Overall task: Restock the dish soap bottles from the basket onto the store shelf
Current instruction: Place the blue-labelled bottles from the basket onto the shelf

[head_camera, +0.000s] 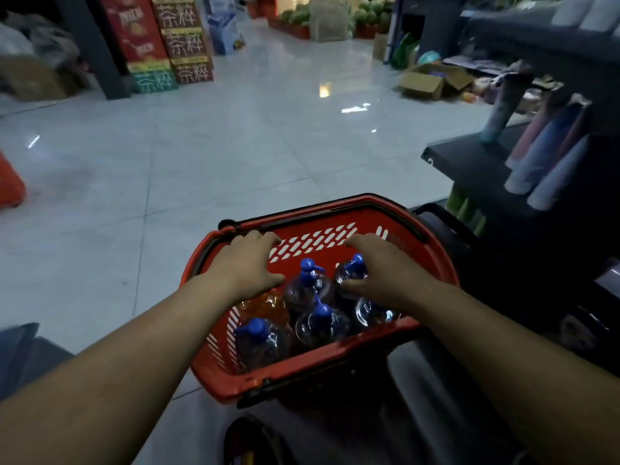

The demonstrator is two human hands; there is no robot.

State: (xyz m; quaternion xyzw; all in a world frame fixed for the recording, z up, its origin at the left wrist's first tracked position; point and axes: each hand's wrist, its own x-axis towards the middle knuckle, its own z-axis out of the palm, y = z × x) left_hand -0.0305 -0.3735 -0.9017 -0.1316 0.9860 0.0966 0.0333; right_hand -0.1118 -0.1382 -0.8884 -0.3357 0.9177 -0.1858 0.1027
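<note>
A red plastic basket (335, 370) sits low in front of me, holding several clear dish soap bottles with blue caps (310, 290) and an orange-tinted one (268, 307) under my left wrist. My left hand (248, 260) hovers over the basket's left side, fingers spread, holding nothing. My right hand (382, 266) reaches over the right side, thumb and fingers around the far right bottle (350, 270); whether it grips it is unclear. The dark store shelf (469, 169) stands to the right of the basket.
Pale tubes and bottles (543, 159) lie on the shelf at right. An open cardboard box (426, 83) sits on the tiled floor beyond. Stacked red and green cartons (161, 45) stand far left. Another red basket (10, 182) shows at the left edge.
</note>
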